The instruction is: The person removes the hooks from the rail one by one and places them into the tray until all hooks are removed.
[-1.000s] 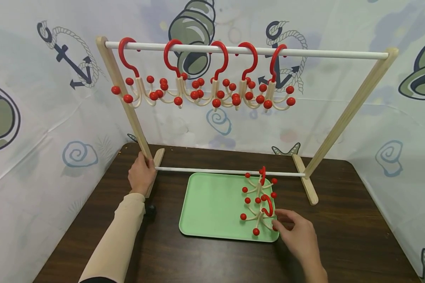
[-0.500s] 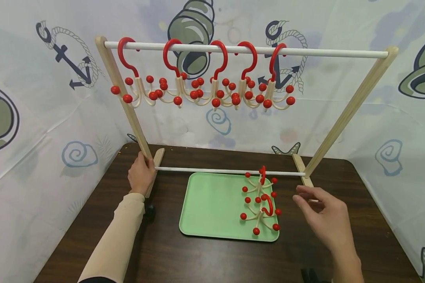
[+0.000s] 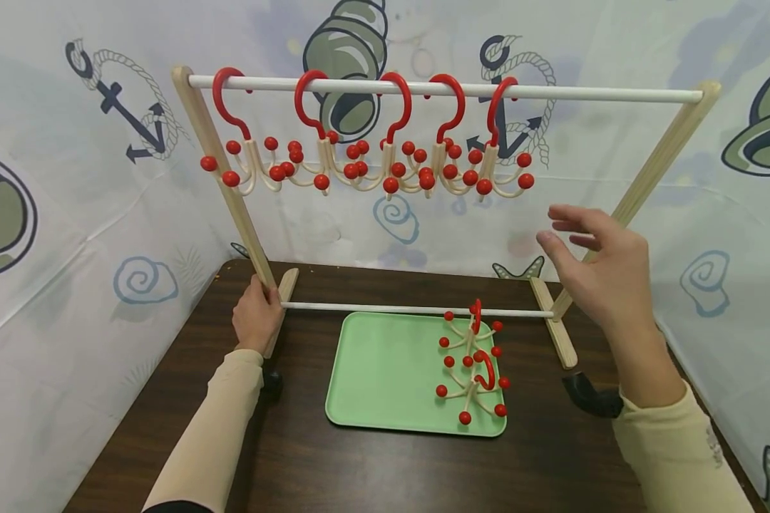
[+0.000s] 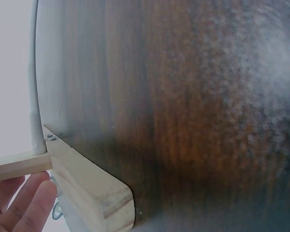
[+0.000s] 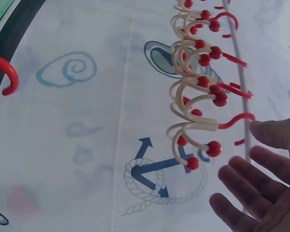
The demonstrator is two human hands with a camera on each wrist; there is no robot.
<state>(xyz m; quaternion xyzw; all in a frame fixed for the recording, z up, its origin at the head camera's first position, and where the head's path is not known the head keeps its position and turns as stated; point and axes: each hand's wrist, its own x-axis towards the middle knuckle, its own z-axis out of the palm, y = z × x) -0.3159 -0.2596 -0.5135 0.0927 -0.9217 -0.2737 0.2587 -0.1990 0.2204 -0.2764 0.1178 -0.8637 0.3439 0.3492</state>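
Note:
My left hand (image 3: pixel 257 313) grips the rack's left wooden post (image 3: pixel 234 206) low down, close over its foot (image 4: pixel 92 186). In the left wrist view its fingertips (image 4: pixel 41 198) bend behind the wood. My right hand (image 3: pixel 599 263) is raised in front of the right post (image 3: pixel 654 157), fingers apart, holding nothing. Left of it, a multi-arm hanger (image 3: pixel 491 160) with a red hook and red ball tips is the last in a row of several on the white top bar (image 3: pixel 603 94). Two more such hangers, a far one (image 3: pixel 477 317) and a near one (image 3: pixel 489 372), stand on the green tray (image 3: pixel 385 370).
A thin white lower bar (image 3: pixel 359 308) runs between the rack's feet, just behind the tray. The rack's right foot (image 3: pixel 555 328) stands on the dark wooden table (image 3: pixel 359 470). Behind the rack hangs a patterned cloth (image 3: pixel 135 214).
My right hand has left the near hanger on the tray, moved right, and risen to below the top bar's height. My left hand has stayed on the post.

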